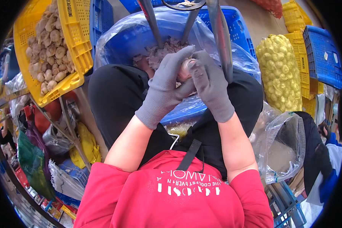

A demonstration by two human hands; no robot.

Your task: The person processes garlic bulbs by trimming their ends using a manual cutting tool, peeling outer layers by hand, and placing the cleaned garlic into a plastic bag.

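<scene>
Both of my hands wear grey knit gloves and meet over my lap. Between them is a garlic bulb (184, 70) with pinkish-white skin, partly covered by the fingers. My left hand (161, 86) cups the bulb from the left side. On the other side my right hand (213, 86) grips it, thumb lying across the bulb. Just beyond the hands, a blue crate (242, 32) lined with clear plastic holds a heap of loose garlic peel (161, 52).
Metal stand legs (221, 38) rise from the lined crate. At upper left a tilted yellow crate (78, 40) holds many garlic bulbs (51, 45). To the right stand a full yellow mesh sack (279, 72), a blue crate (323, 55) and a clear plastic bag (283, 148).
</scene>
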